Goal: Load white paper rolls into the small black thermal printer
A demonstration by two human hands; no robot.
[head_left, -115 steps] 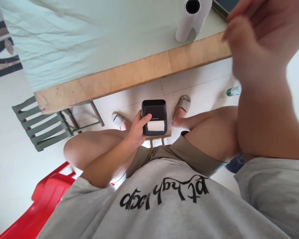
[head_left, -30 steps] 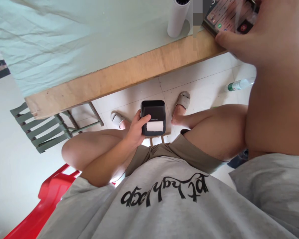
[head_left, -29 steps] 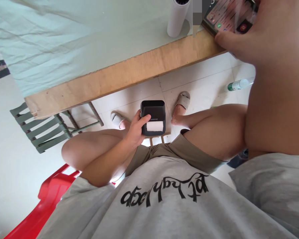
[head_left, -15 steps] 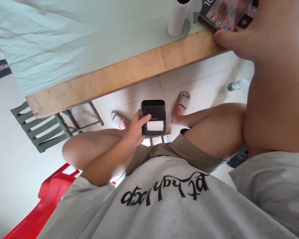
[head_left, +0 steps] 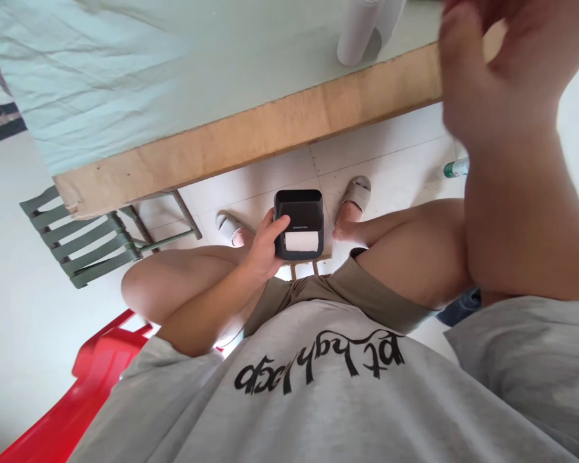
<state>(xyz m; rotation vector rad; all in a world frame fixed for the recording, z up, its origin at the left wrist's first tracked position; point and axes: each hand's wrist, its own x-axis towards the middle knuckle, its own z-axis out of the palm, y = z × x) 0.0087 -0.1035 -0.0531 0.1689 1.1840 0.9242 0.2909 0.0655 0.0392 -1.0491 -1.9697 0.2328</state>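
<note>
Lifting off the phone it was tapping a moment ago, the right hand [head_left: 496,77] now hovers blurred with loosely curled, empty fingers above the table edge [head_left: 251,138], while the left hand [head_left: 263,247] stays wrapped around the small black printer [head_left: 299,222] down between the knees.

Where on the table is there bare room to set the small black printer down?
Bare cloth on the table stretches left of the paper roll. The right end is crowded: roll and right hand. Left hand holds the printer.
</note>
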